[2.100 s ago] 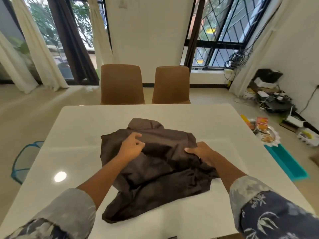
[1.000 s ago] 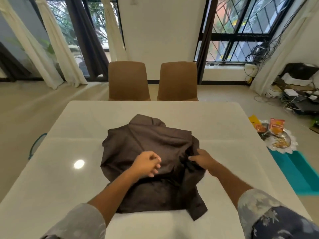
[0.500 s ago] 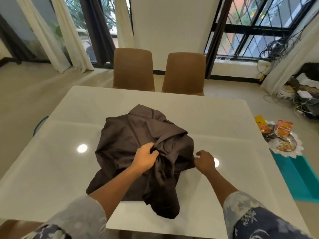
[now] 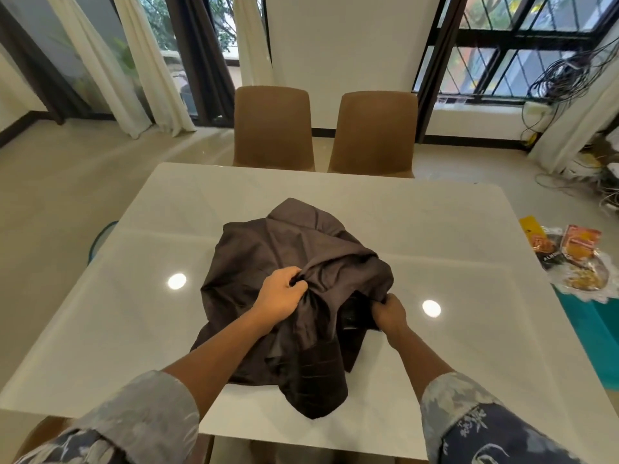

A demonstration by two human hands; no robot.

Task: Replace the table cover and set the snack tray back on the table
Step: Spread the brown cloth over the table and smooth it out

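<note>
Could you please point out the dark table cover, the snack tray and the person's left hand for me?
dark table cover (image 4: 268, 249): head view, on its flatter upper fabric.
snack tray (image 4: 581, 284): head view, on its white rim.
left hand (image 4: 281, 294): head view, on the back of the hand.

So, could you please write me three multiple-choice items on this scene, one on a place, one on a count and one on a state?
1. Where is the snack tray?
A. On the table
B. Off the table, to its right
C. On a chair

2. How many brown chairs stand at the table's far side?
A. One
B. Two
C. Four

3. How does the dark cover lie?
A. Spread flat over the table
B. Bunched in a heap, gripped by both hands
C. Folded on the floor

Answers:
1 B, it sits low beyond the table edge.
2 B, one chair beside another.
3 B, the left hand and right hand clutch its folds.
</note>
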